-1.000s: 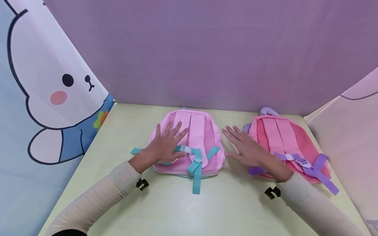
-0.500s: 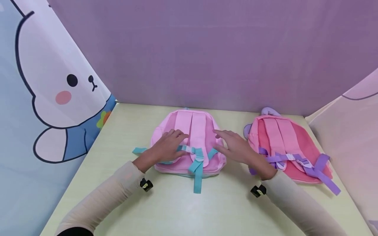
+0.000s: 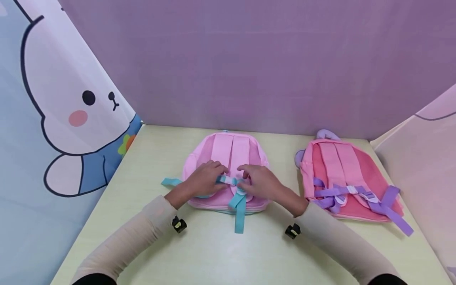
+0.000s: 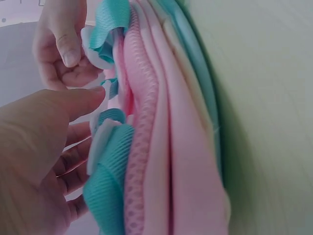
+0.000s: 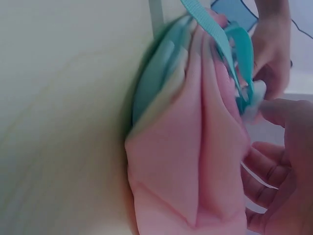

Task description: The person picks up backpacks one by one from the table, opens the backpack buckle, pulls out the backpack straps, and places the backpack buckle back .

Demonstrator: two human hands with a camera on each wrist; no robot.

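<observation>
A light pink backpack (image 3: 258, 154) lies on the table, its padded shoulder straps facing up. Teal webbing (image 3: 240, 217) with a white buckle (image 3: 229, 181) crosses its lower half. My left hand (image 3: 204, 179) is over the left side of the webbing, fingers loosely bent, thumb close to the buckle. Opposite it, my right hand (image 3: 261, 184) has its thumb near the strap adjuster, thumb and fingers apart. In the right wrist view the thumb tip of my right hand (image 5: 288, 166) meets a white plastic piece (image 5: 255, 100). Neither hand plainly grips anything.
A coral pink backpack (image 3: 367, 166) with purple webbing (image 3: 393, 219) lies to the right. A purple curtain (image 3: 249, 67) stands behind the table (image 3: 213, 257). Cloth panels flank both sides, the left panel (image 3: 60, 118) printed with a cartoon animal.
My right hand has moved left from beside the coral backpack onto the light pink one. Both hands' spread fingers have bent, and the left hand has stayed over the webbing.
</observation>
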